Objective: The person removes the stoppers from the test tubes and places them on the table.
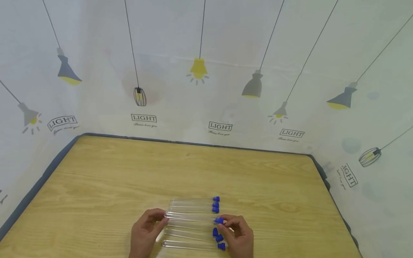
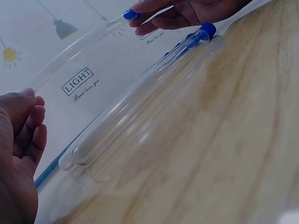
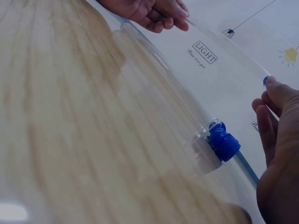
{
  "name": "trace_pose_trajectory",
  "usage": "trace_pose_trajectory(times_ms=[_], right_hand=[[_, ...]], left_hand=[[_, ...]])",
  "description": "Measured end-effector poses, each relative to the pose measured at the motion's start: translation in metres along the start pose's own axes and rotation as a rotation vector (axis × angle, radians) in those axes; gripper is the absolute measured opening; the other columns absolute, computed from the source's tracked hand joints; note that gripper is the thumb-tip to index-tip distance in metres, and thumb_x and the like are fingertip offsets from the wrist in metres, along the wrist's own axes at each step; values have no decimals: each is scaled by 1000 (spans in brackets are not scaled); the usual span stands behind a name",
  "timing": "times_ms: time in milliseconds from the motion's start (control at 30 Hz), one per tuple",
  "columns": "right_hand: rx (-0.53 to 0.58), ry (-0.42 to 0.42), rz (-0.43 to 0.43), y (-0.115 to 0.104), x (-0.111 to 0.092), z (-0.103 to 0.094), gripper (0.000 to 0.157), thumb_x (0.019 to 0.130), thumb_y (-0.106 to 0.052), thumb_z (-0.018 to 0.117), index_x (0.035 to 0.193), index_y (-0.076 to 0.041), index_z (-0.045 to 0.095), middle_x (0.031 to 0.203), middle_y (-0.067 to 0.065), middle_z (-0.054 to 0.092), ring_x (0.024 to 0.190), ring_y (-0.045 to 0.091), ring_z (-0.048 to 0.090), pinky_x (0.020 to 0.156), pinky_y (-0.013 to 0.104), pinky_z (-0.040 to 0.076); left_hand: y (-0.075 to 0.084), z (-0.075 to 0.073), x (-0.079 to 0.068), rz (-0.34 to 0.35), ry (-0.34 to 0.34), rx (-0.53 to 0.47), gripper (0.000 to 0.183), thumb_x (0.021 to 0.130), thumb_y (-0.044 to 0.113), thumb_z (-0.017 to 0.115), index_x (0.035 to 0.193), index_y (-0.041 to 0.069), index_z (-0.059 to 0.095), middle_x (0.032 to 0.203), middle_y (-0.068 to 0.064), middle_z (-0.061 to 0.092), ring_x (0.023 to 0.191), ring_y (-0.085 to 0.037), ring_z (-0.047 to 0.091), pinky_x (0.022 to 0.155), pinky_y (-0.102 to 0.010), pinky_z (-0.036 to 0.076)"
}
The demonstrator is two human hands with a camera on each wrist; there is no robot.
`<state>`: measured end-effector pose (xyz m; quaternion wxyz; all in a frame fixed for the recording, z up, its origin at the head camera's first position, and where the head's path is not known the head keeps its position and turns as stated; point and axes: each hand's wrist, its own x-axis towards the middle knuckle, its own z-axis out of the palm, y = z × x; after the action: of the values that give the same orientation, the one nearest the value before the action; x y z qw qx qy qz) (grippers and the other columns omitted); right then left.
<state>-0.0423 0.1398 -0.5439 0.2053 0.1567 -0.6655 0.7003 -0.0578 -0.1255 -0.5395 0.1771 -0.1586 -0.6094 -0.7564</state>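
I watch the left hand (image 1: 145,231) pinch the rounded, closed end of a clear tube between thumb and fingers. The right hand (image 1: 238,234) pinches the blue cap (image 1: 219,220) at the other end, so this held tube (image 1: 190,215) is gripped at both ends. It runs left to right between the hands, and both of my wrist views show it raised off the bench (image 1: 129,172), with the wall behind it.

More capped tubes lie on the wood on both sides of it, their blue caps all to the right. On the far side I make out three caps in a close row, the far tubes (image 1: 193,207) stretching left from them. On the near side there are three more caps, and the near tubes (image 1: 190,245) lie a little unevenly, the nearest with its cap just beside the right hand. The clear walls overlap, so I cannot trace every tube fully.

Beyond the dark edging (image 1: 193,144) of the bench, a pale wall covering (image 1: 174,104) carries printed hanging lamps (image 1: 198,68) and the word LIGHT, repeated left to right.
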Motion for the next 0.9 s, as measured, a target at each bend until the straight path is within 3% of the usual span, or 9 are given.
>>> trace_pose_trajectory(times_ms=[200,433,600,700,900], right_hand=[[-61,-90,-58,-9,7,2,36,74,25,66,107,12,57,96,21,65,86,19,66,72,28,55],[-78,-191,-129,-15,11,4,34,74,24,67,105,9,64,93,18,67,81,20,65,69,29,55],[-68,-222,-145,-16,11,4,29,75,19,69,103,10,65,92,20,68,78,23,67,66,30,56],[-77,-226,-163,-18,11,4,29,74,19,70,101,11,65,91,18,69,78,21,67,65,29,56],[-131,-184,-202,-19,11,5,33,71,23,70,100,8,66,88,13,69,77,17,65,66,25,54]], left_hand=[[1,-1,1,-23,-19,7,32,78,-26,60,108,-16,54,99,-16,65,89,-17,64,76,-25,53],[3,-1,0,-61,-23,79,33,80,-22,62,112,-18,56,95,-21,66,86,-15,64,79,-25,52],[2,-3,-1,-74,-48,62,29,80,-21,62,108,-17,57,92,-22,63,86,-14,62,79,-24,52],[1,-3,-1,-42,-90,53,28,80,-22,61,108,-16,56,93,-18,64,86,-14,62,78,-23,52],[-6,-3,0,86,-170,102,35,76,-28,60,107,-12,61,91,-18,65,86,-14,61,77,-20,50]])
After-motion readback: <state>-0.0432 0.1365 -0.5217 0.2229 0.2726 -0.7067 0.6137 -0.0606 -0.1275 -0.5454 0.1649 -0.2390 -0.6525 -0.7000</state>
